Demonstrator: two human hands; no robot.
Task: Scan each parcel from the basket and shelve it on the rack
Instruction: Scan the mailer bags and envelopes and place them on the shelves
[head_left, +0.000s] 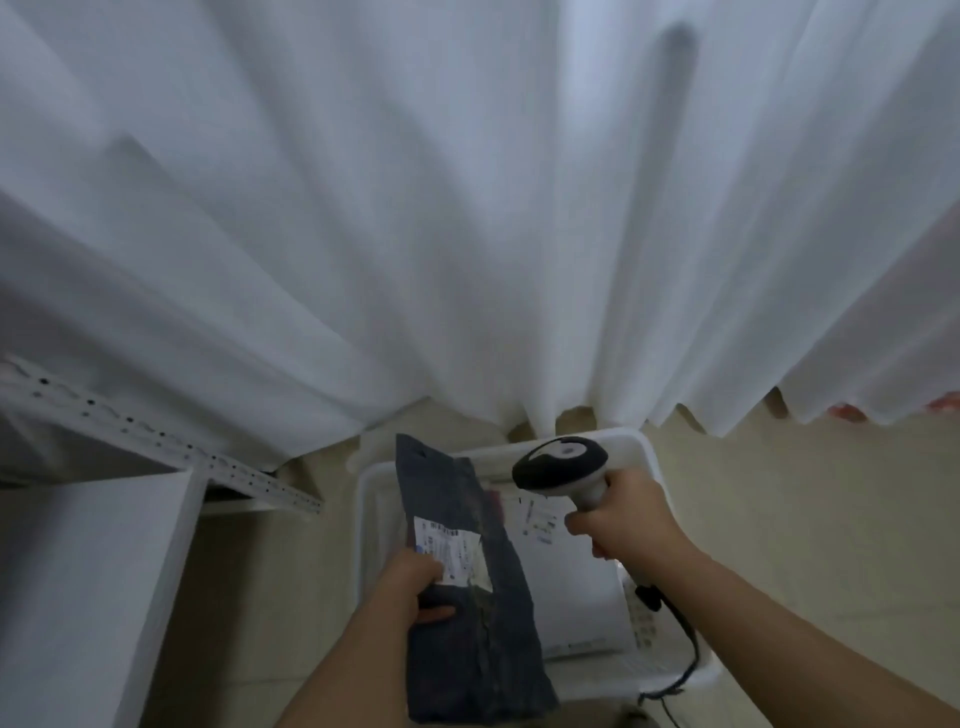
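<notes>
A dark grey plastic parcel (467, 587) with a white shipping label (449, 551) is held over the white basket (371, 525). My left hand (410, 584) grips its left edge, thumb on the label. My right hand (621, 517) grips the handle of a black and white barcode scanner (561, 465), whose head points left toward the parcel's upper end. The scanner's black cable (680, 639) hangs down over the basket's right side. In the basket lie white parcels (566, 587) with labels, partly hidden behind the dark parcel.
The white metal rack (156, 436) with a perforated upright stands at the left, a white shelf panel (88, 582) below it. A white curtain (467, 208) hangs across the whole back. The floor (805, 519) is pale beige tile.
</notes>
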